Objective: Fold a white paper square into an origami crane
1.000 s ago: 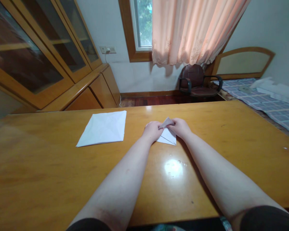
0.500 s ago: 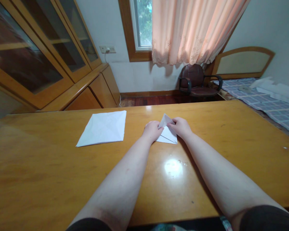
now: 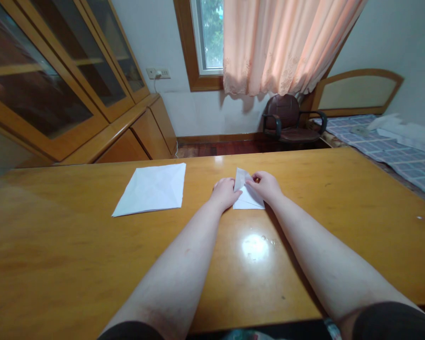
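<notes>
A small folded white paper [image 3: 247, 197] lies on the wooden table [image 3: 340, 222] in front of me. My left hand [image 3: 225, 191] rests on its left side with the fingers curled, pressing it down. My right hand [image 3: 267, 185] pinches a raised flap of the same paper near its top. A larger creased white sheet [image 3: 152, 188] lies flat to the left, apart from both hands.
A wooden cabinet with glass doors [image 3: 56, 80] runs along the left wall. Beyond the table's far edge stand a dark office chair [image 3: 286, 120] and a bed with a checked cover [image 3: 396, 151]. A peach curtain [image 3: 283, 42] hangs at the window.
The raised flap of the small paper has swung up and over toward the far side. The paper has turned slightly to the right. Both hands stayed near the same spot.
</notes>
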Tool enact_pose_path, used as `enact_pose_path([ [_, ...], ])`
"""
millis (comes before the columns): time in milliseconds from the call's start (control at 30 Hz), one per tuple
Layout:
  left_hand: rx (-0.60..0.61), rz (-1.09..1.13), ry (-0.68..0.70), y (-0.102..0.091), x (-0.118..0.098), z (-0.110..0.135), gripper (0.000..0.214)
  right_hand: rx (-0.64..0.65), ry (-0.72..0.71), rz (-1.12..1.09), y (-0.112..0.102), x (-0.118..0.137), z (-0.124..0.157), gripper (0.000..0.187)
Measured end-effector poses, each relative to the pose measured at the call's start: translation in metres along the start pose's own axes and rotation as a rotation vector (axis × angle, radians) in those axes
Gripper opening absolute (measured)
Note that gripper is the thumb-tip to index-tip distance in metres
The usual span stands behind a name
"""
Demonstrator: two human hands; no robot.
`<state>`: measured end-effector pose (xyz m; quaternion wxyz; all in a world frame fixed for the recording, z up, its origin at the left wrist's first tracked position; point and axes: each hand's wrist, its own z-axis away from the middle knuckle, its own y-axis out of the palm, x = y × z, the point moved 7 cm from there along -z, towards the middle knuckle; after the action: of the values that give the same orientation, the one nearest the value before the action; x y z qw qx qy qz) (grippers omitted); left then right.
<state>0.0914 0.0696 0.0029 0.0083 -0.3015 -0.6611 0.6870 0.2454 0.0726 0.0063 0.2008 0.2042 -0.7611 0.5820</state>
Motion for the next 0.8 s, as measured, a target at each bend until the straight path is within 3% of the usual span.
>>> enact_pose_path([
  [333,-0.007,0.009,-0.041,0.002,0.002,0.001,0.036,0.100,-0.152,-0.082,0.003,0.016,0.007,0.022],
  [533,-0.020,0.044,-0.010,-0.001,-0.001,0.002,0.032,0.163,-0.191,-0.096,0.006,0.019,0.008,0.038],
  [800,-0.017,0.050,-0.020,-0.004,-0.003,0.003,0.030,0.211,-0.225,-0.083,0.012,0.020,0.007,0.037],
])
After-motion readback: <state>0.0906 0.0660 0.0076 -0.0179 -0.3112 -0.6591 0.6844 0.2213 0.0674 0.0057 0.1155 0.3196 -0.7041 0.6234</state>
